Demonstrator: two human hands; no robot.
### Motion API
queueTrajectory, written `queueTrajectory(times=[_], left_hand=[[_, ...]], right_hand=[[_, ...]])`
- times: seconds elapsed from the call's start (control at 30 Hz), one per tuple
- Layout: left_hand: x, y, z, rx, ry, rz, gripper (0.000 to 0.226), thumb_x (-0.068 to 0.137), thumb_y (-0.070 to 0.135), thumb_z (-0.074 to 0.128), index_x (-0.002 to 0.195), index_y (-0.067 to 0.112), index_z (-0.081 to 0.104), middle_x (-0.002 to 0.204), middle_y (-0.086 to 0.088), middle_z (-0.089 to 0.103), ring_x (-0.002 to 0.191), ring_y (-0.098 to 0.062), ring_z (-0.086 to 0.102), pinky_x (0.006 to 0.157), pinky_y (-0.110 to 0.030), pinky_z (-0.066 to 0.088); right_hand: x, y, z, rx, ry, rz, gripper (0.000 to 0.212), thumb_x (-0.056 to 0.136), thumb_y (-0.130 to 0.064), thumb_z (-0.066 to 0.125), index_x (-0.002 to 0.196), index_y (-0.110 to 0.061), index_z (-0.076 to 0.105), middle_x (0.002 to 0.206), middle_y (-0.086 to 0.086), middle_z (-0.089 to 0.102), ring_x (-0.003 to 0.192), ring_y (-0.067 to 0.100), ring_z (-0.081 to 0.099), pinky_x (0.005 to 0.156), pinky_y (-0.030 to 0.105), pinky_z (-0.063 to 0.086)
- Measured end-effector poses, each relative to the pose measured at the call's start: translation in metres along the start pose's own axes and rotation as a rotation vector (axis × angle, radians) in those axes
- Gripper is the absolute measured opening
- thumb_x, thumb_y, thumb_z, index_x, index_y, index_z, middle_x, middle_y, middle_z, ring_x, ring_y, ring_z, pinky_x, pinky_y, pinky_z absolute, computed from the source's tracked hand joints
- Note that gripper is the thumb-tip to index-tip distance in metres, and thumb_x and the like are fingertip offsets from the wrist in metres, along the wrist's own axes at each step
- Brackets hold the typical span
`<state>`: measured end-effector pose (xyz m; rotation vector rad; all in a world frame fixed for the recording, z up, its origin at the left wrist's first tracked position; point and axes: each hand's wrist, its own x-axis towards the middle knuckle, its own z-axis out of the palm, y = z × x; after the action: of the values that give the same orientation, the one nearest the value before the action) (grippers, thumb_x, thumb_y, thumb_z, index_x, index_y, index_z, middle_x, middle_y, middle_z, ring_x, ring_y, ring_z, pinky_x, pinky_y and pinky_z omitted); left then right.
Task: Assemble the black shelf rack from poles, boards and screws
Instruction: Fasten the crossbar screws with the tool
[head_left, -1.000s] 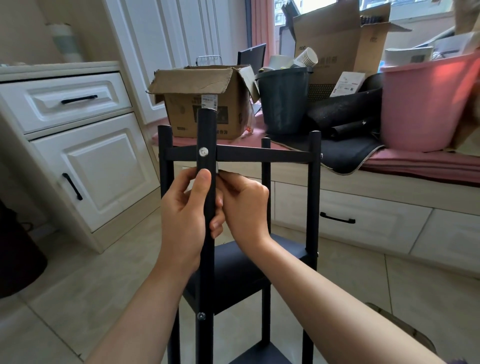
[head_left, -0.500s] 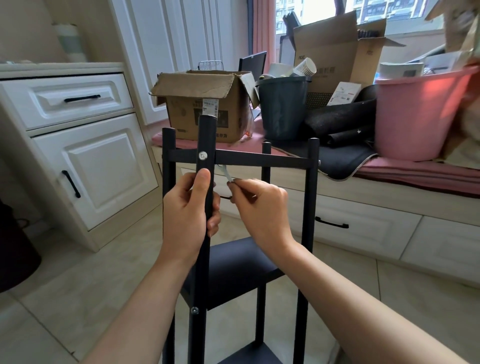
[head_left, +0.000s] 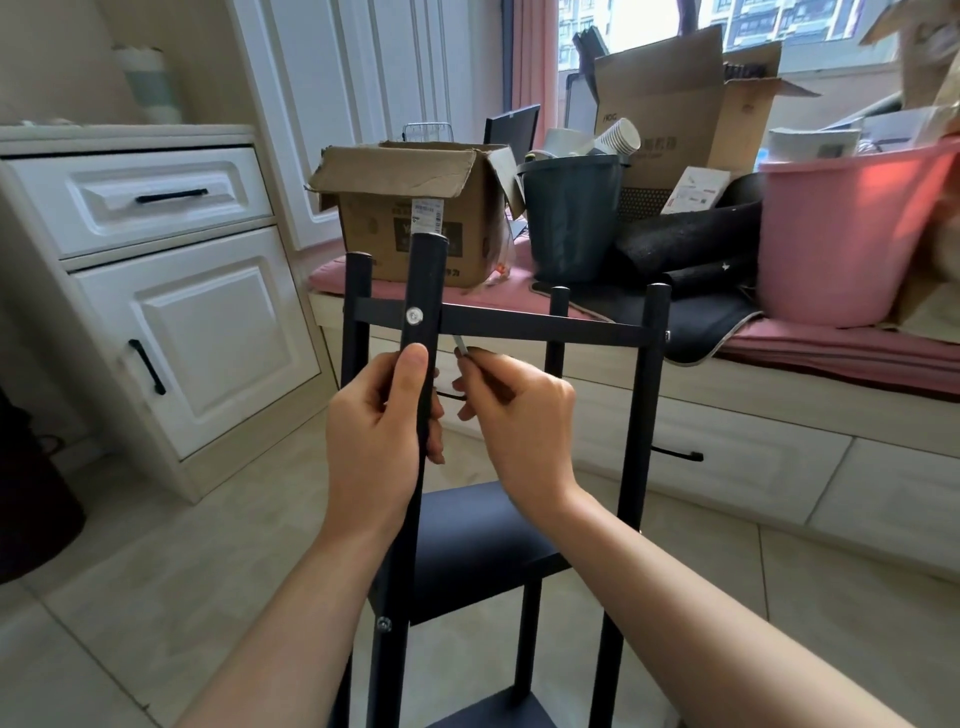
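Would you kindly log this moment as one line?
left hand: grips front pole | right hand: pinches hex key | rack: upright

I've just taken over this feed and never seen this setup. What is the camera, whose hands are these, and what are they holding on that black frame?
There is no robot: one camera on a person's head looks down at their bare hands. The left hand grips the near pole of the black shelf rack, just below a silver screw that fastens the top board. The right hand pinches a small metal tool, probably a hex key, just under that board. A lower board is already fitted. Behind, a cardboard box, a dark bin and a pink tub sit on a window bench.
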<state>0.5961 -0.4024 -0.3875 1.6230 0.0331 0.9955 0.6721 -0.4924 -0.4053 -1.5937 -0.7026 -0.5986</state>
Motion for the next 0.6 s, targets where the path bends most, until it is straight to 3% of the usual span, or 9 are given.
queueTrajectory(times=[0.2,0.3,0.43,0.6], left_hand=[[-0.002,-0.002,0.001,0.122,0.100,0.065,0.037,0.099,0.046,0.051,0.075,0.022,0.066,0.062,0.000,0.062,0.049,-0.012,0.057,0.050,-0.018,0.047],[-0.001,-0.003,0.002,0.149,0.122,0.091,0.031,0.103,0.034,0.053,0.078,0.023,0.066,0.063,-0.001,0.062,0.049,-0.012,0.057,0.050,-0.015,0.045],[-0.001,-0.004,0.002,0.158,0.127,0.102,0.026,0.103,0.033,0.053,0.086,0.020,0.069,0.064,0.003,0.064,0.050,-0.013,0.060,0.051,-0.017,0.047],[0.000,-0.006,0.003,0.168,0.121,0.110,0.026,0.103,0.033,0.053,0.087,0.021,0.069,0.065,0.004,0.065,0.051,-0.013,0.061,0.052,-0.016,0.047]], right_hand=[[0.001,0.003,0.011,0.015,0.023,0.011,0.012,0.092,-0.016,0.066,0.096,-0.011,0.077,0.080,0.001,0.074,0.074,0.019,0.069,0.069,0.043,0.055],[0.001,0.003,0.018,-0.002,0.053,0.022,0.012,0.090,-0.018,0.068,0.095,-0.013,0.078,0.085,-0.003,0.075,0.085,0.018,0.064,0.074,0.039,0.052],[0.003,0.004,0.029,-0.007,0.063,0.034,0.014,0.091,-0.025,0.066,0.096,-0.019,0.078,0.090,-0.010,0.075,0.097,0.013,0.056,0.079,0.028,0.046],[0.007,0.004,0.038,0.055,0.121,0.081,0.012,0.090,-0.022,0.068,0.096,-0.018,0.078,0.092,-0.008,0.073,0.098,0.018,0.059,0.081,0.034,0.051]])
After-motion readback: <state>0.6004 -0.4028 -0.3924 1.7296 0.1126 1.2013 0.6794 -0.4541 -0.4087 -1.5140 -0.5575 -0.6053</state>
